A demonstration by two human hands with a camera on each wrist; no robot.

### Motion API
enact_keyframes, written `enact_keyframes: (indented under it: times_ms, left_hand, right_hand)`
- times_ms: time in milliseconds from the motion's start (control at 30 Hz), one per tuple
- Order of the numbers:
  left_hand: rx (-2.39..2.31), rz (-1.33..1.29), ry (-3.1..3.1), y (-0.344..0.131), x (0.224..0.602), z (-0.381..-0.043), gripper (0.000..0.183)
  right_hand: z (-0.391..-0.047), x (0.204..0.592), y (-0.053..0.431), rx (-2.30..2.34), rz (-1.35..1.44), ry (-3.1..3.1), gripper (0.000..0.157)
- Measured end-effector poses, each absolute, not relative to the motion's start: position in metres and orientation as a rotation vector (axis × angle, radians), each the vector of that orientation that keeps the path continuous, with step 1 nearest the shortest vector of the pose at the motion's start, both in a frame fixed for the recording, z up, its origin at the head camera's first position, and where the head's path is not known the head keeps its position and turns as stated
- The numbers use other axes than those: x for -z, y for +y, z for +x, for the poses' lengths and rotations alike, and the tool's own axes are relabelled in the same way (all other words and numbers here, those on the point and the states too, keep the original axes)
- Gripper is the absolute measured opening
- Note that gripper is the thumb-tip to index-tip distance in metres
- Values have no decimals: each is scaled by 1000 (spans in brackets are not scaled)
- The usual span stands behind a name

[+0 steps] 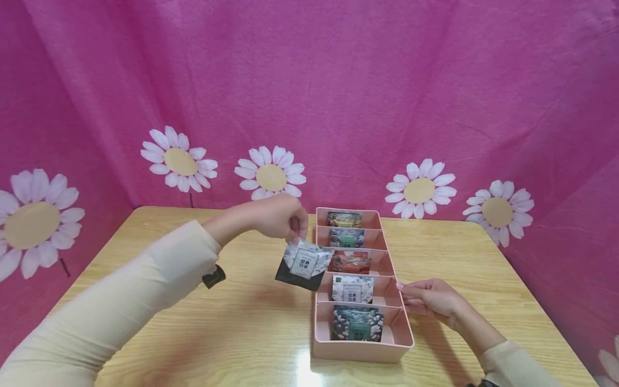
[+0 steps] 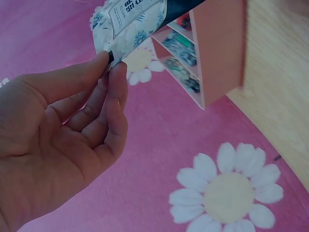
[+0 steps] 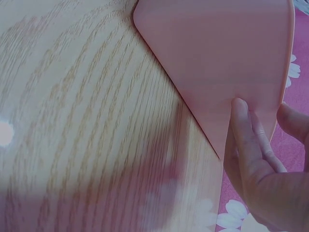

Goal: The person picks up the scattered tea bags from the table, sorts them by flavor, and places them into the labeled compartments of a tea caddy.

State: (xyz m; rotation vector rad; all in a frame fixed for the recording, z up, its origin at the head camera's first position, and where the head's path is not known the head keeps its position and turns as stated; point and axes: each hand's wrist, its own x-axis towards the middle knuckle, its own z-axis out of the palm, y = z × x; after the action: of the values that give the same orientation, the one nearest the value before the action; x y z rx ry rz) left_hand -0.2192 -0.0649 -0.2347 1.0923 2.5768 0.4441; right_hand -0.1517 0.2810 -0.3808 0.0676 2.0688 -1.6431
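My left hand [image 1: 282,217] pinches a white, floral-printed tea sachet [image 1: 307,261] by its upper edge, thumb against fingertips. It hangs in the air at the left side of a pink divided box [image 1: 362,352], and a black area shows behind its lower part. In the left wrist view, the sachet [image 2: 133,24] has blue flowers and a dark far end. On the box's right side, my right hand [image 1: 432,300] holds the wall, thumb at the rim and fingers against the outside. A matching white sachet [image 1: 352,290] stands in the second compartment from the front.
Other compartments hold a dark floral sachet [image 1: 358,323] at the front, a red sachet [image 1: 350,262], a blue-green sachet [image 1: 346,238] and a yellowish sachet [image 1: 344,219] at the back. The box stands on a wooden table [image 1: 232,328]. A pink daisy-printed cloth [image 1: 338,107] hangs behind.
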Motion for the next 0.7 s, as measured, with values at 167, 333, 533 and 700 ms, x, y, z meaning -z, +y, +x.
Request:
enact_keyframes:
  times_ms: [167,333,533,700]
  left_hand:
    - [-435,1127,2565,-43,232,-227,4]
    - [-438,1141,2539,-23,232,-229,8]
    - [-413,1161,2487,-1,241,-228,11]
    - [-374,1128,2518,17,254,-227,16]
  right_hand:
    - [-152,381,283,1634,66,2071,56]
    - [-153,382,283,1629,66,2072,55]
    - [-153,383,284,1628,53,2066,54]
    - [-153,383,284,1637,52,2056,54]
